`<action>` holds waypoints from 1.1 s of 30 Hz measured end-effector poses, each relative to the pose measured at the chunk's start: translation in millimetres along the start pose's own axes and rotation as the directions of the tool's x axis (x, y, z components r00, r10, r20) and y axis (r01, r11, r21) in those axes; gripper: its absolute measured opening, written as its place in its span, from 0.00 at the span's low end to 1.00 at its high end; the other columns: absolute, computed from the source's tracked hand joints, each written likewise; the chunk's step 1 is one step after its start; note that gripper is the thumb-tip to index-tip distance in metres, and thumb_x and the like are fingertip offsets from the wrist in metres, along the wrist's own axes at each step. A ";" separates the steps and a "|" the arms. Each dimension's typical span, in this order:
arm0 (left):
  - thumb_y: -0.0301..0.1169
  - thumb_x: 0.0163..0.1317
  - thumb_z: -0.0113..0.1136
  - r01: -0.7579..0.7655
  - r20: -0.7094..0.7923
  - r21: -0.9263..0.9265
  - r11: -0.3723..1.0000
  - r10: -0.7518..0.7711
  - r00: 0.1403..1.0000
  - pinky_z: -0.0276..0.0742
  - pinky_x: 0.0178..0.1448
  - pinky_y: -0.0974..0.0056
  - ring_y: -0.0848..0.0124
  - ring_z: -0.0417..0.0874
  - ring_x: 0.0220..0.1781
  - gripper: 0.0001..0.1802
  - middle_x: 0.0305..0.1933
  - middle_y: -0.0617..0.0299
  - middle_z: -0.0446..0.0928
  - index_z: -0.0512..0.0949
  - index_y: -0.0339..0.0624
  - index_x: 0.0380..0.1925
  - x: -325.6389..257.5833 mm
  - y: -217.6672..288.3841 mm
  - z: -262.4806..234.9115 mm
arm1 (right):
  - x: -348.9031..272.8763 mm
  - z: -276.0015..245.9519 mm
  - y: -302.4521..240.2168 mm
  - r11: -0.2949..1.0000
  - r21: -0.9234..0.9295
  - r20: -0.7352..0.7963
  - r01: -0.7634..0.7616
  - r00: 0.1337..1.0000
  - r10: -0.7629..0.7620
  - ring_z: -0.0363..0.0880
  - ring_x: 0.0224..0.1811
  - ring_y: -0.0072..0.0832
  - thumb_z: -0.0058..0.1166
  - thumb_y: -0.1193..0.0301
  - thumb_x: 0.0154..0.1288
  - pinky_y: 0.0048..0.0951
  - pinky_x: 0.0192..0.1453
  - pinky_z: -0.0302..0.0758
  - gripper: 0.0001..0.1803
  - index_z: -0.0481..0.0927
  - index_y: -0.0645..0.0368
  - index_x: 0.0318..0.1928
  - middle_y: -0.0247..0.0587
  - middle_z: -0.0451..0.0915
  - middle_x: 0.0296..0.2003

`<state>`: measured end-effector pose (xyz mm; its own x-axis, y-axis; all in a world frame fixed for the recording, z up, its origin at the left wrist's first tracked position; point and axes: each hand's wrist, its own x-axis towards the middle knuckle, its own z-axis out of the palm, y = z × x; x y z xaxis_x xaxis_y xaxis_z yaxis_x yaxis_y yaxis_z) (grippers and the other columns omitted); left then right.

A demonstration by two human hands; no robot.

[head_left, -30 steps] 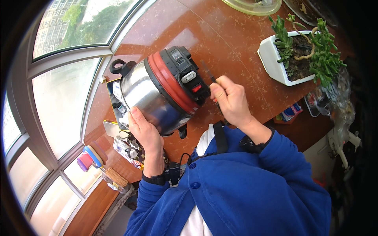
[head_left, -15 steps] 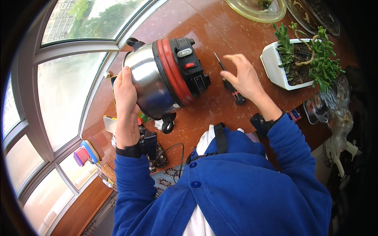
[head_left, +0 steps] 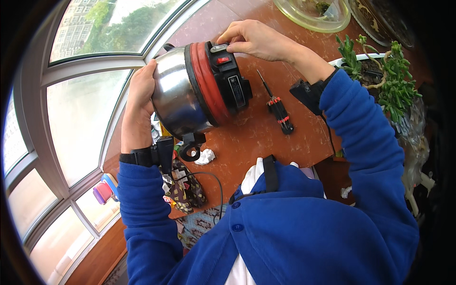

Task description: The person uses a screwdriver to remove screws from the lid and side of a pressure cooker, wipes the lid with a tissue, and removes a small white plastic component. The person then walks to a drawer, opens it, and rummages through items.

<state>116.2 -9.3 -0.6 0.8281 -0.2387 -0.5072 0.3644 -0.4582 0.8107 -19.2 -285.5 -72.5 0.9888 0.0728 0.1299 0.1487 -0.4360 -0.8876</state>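
Observation:
A drum-shaped steel appliance [head_left: 178,90] lies tilted on its side, with a red ring [head_left: 207,83] and a black end [head_left: 231,80]. That end carries a red rocker switch, a grey oval part and a label plate. My left hand [head_left: 141,92] is wrapped round the steel end at the window side, its fingertips partly hidden. At the top of the black end, my right hand [head_left: 249,42] pinches near the grey oval part, with thumb and fingers curled. On the table to the right lies a screwdriver [head_left: 280,114] with a black and red handle, touched by neither hand.
The reddish-brown table [head_left: 247,137] meets the window frame [head_left: 85,71] at left. A potted succulent [head_left: 392,80] and a pale glass bowl [head_left: 316,26] stand on the right and far side. Crumpled tissue [head_left: 204,156] and a patterned pouch [head_left: 189,187] lie near my left forearm.
My right hand has moved from above the screwdriver, up and left, onto the black end. The appliance has turned a little, and my left hand has shifted left and slightly up along it.

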 end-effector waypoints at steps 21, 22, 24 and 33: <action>0.38 0.81 0.49 -0.003 0.086 0.108 0.994 -0.007 0.996 0.81 0.32 0.65 0.72 0.84 0.29 0.21 0.35 0.57 0.84 0.81 0.26 0.45 2.2 30.7 27.0 | 22.3 -8.6 -22.0 0.837 -0.540 0.100 0.086 0.994 -0.037 0.85 0.44 0.54 0.64 0.67 0.61 0.47 0.51 0.81 0.13 0.85 0.66 0.36 0.58 0.85 0.37; 0.38 0.81 0.49 0.004 0.091 0.113 0.994 -0.015 0.996 0.80 0.32 0.65 0.72 0.83 0.29 0.21 0.36 0.57 0.84 0.81 0.26 0.45 1.3 30.9 27.6 | 21.1 -8.9 -21.6 0.849 -0.520 0.091 0.092 0.995 -0.052 0.85 0.42 0.55 0.65 0.66 0.61 0.48 0.49 0.81 0.13 0.84 0.66 0.35 0.58 0.85 0.34; 0.38 0.81 0.49 -0.017 0.105 0.119 0.993 0.004 0.994 0.80 0.32 0.65 0.72 0.83 0.30 0.21 0.36 0.57 0.84 0.81 0.27 0.46 0.5 30.0 27.4 | 15.5 -6.2 -19.7 0.888 -0.443 0.063 0.126 0.992 -0.110 0.85 0.38 0.57 0.65 0.66 0.60 0.49 0.45 0.81 0.14 0.83 0.67 0.33 0.59 0.84 0.30; 0.38 0.81 0.50 -0.014 0.079 0.127 0.992 0.004 0.997 0.81 0.34 0.66 0.74 0.84 0.32 0.21 0.37 0.58 0.84 0.81 0.27 0.48 2.9 22.4 8.1 | 4.7 -53.4 5.5 0.980 0.161 -0.236 -0.115 0.960 0.151 0.84 0.33 0.15 0.59 0.61 0.76 0.18 0.37 0.81 0.15 0.84 0.61 0.37 0.31 0.84 0.31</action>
<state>123.4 -27.1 13.7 0.7934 -0.3072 -0.5255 0.2956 -0.5602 0.7738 -13.3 -335.5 -53.1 0.9736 -0.2079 0.0947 0.0308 -0.2913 -0.9561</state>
